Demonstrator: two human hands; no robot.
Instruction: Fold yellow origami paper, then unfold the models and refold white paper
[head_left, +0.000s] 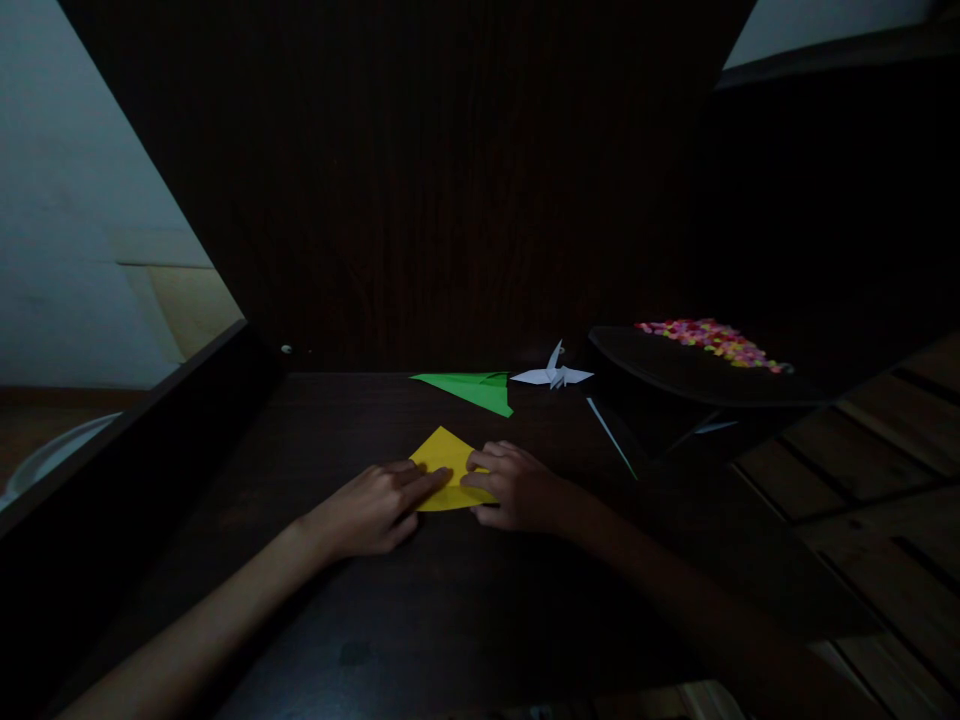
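A folded yellow paper (444,455) lies flat on the dark wooden table (315,440), pointed away from me. My left hand (371,510) rests palm down with its fingertips pressing the paper's left edge. My right hand (514,488) presses the paper's right side, thumb and fingers curled over its edge. Both hands touch the paper and almost meet over it.
A folded green paper (472,388) and a white paper crane (553,375) lie farther back on the table. To the right a dark round tray (675,375) carries a heap of small colourful pieces (712,340). A dark wall panel rises behind. Wooden floor shows at right.
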